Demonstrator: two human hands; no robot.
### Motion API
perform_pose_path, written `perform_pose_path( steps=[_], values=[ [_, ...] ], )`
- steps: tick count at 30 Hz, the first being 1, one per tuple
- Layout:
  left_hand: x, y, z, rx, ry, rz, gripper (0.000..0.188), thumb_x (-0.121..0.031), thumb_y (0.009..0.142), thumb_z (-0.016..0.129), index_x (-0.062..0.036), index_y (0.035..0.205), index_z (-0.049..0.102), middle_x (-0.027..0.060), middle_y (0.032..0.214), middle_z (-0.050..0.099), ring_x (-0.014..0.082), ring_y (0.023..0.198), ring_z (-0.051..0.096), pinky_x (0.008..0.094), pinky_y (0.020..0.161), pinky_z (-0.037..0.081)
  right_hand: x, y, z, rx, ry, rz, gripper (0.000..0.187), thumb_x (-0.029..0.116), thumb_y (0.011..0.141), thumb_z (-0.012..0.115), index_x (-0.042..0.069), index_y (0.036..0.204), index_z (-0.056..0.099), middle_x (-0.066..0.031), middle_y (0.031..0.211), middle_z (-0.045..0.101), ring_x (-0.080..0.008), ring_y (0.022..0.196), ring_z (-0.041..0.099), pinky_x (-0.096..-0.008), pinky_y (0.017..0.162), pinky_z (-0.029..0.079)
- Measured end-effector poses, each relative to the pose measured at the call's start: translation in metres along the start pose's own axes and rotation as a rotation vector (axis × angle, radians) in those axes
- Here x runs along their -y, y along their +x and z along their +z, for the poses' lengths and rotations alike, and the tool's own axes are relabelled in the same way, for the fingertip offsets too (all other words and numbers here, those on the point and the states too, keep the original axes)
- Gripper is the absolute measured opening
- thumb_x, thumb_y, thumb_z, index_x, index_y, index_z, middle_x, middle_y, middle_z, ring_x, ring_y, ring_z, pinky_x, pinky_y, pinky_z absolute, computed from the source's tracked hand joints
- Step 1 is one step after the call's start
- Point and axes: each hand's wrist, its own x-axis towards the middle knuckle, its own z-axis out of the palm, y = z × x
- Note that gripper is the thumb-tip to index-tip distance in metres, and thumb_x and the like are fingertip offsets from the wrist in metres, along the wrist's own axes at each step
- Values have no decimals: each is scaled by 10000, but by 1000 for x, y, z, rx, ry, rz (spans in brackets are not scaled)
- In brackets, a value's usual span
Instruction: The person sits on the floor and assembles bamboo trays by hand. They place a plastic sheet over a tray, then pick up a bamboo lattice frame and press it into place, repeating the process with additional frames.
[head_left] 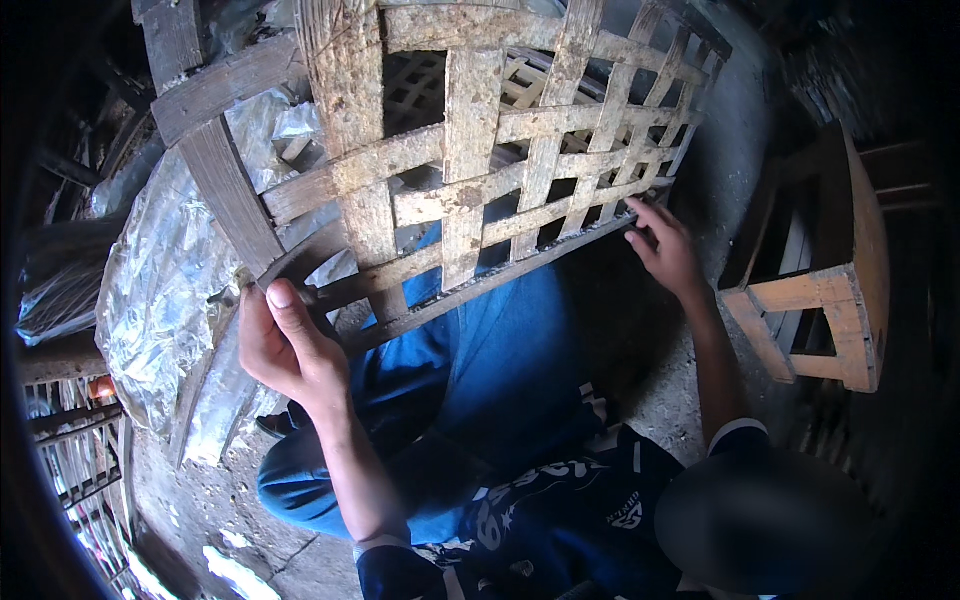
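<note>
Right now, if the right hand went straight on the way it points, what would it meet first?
Likely the lattice; the right hand seems to touch its edge, though depth is unclear.

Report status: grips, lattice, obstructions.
Left grip holding woven wooden lattice near lower-left corner; right grip open at its lower edge. Lattice tilted, surface stained. No evident blockage; plastic sheeting near left grip.
</note>
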Motion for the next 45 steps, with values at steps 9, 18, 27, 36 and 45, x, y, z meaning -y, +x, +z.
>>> perform_pose_path(
  steps=[9,18,27,36,45],
  values=[
    [-4,2,-5,38,56,88,439,-347,1104,503,30,975,687,22,744,598,103,663,520,269,605,390,-30,28,0,126,-91,-151,239,163,915,740,45,1121,756,-157,1000,720,-357,903,696,-430,808,550],
    [-5,2,-4,48,53,170,441,-345,1105,490,29,994,696,35,764,617,109,661,540,268,603,398,-23,35,-6,143,2,-148,145,122,896,748,20,997,764,-139,906,730,-297,849,728,-357,739,555],
    [-3,2,-1,36,35,67,433,-337,1107,505,16,900,648,3,728,568,85,657,491,261,591,366,-9,36,-4,149,72,-41,127,85,896,750,16,1003,760,-122,875,728,-232,733,703,-337,682,534],
    [-1,2,1,24,23,25,440,-336,1106,511,13,866,629,2,728,566,81,665,486,254,599,357,-25,25,10,82,329,103,135,109,933,754,-14,986,762,-59,827,718,-103,675,633,-268,621,501],
    [-4,3,0,30,35,60,444,-336,1106,515,15,860,631,-2,722,562,77,663,478,264,593,358,-27,29,18,160,401,217,162,133,965,721,-14,1028,747,-39,820,702,-92,659,605,-247,617,488]
  ],
)
